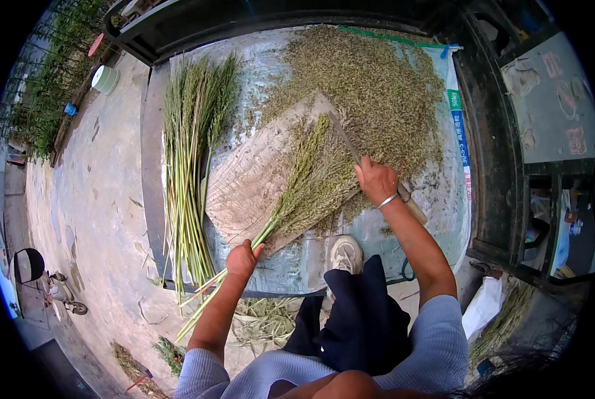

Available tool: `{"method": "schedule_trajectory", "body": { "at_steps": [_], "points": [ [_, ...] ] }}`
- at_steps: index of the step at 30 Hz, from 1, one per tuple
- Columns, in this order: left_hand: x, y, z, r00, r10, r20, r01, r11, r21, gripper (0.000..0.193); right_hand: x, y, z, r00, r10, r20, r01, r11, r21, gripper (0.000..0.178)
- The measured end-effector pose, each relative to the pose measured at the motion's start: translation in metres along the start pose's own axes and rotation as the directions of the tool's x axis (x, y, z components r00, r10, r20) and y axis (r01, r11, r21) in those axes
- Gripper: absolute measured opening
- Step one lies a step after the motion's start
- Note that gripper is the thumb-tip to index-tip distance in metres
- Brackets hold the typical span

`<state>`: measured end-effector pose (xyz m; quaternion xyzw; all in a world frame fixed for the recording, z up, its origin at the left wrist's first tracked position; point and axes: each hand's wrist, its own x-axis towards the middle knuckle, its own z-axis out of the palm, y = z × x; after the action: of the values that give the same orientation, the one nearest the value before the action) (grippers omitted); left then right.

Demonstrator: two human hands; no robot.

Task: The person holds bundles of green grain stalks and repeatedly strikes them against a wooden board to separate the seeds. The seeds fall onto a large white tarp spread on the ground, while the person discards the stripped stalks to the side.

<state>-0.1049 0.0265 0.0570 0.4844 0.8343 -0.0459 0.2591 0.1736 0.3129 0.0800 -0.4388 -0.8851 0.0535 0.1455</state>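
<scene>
My left hand (243,258) is closed around the green stems of a bunch of broomcorn-like stalks (321,173). Its branching seed heads fan out over a worn wooden board (244,179), which lies slanted. My right hand (378,180) grips a long, narrow-bladed knife (345,138) with a wooden handle. The blade points away and to the left, lying along or just over the far side of the seed heads; I cannot tell whether it touches them. Loose seed (370,73) is heaped beyond and to the right of the board.
A stack of long-stemmed stalks (191,166) lies at the left on the pale plastic sheet (284,279). My shoe (346,254) rests on the sheet's near part. Dark metal side rails (503,139) border the far and right sides. Cut stems (264,322) litter the ground below.
</scene>
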Motion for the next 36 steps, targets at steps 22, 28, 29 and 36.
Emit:
{"method": "schedule_trajectory", "body": {
  "at_steps": [22, 28, 29, 36],
  "points": [
    [0.008, -0.007, 0.009, 0.993, 0.054, -0.101, -0.038, 0.989, 0.146, 0.048, -0.065, -0.117, 0.041, 0.905, -0.418, 0.077, 0.391, 0.890, 0.237, 0.016],
    [-0.005, -0.028, 0.026, 0.996, 0.031, -0.079, -0.021, 0.993, 0.120, 0.047, -0.046, 0.026, 0.049, 0.983, -0.064, 0.172, 0.064, 0.998, 0.005, 0.022],
    [0.000, -0.022, 0.026, 0.996, 0.029, -0.080, -0.021, 0.994, 0.103, 0.047, -0.042, 0.050, 0.035, 0.984, 0.003, 0.176, 0.013, 0.996, -0.091, 0.023],
    [0.003, -0.027, 0.035, 0.997, 0.013, -0.082, -0.010, 0.999, 0.038, 0.047, -0.045, -0.060, 0.016, 0.977, -0.211, -0.035, 0.214, 0.962, 0.168, 0.022]
  ]
}}
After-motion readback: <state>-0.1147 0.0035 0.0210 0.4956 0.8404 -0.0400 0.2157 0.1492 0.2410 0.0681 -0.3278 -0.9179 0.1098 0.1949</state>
